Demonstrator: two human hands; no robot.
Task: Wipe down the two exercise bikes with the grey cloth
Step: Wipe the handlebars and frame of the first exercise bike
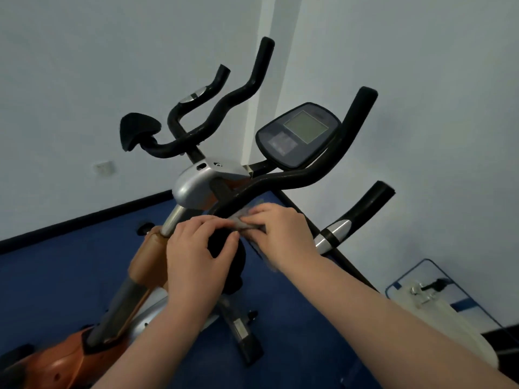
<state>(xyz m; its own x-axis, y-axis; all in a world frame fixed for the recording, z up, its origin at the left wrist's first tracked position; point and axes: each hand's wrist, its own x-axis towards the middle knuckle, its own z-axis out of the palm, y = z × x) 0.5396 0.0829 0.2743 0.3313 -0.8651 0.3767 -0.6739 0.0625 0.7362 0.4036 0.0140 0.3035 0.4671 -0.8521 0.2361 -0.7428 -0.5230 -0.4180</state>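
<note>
Two exercise bikes stand close together. The nearer bike's black handlebar (303, 175) curves up to the right, with a console (300, 134) behind it. The orange and silver bike (193, 183) stands to the left, its own black handlebars (224, 108) rising behind. The grey cloth (247, 224) is draped over the near end of the nearer handlebar. My left hand (196, 251) pinches the cloth's left edge against the handlebar end. My right hand (280, 231) presses on the cloth from the right. Much of the cloth is hidden under my fingers.
Blue floor (70, 276) spreads below the bikes, bordered by a black skirting along white walls. A second handlebar arm (354, 217) with a silver sensor pad sticks up at the right. A white object with a blue frame (438, 299) lies at the lower right.
</note>
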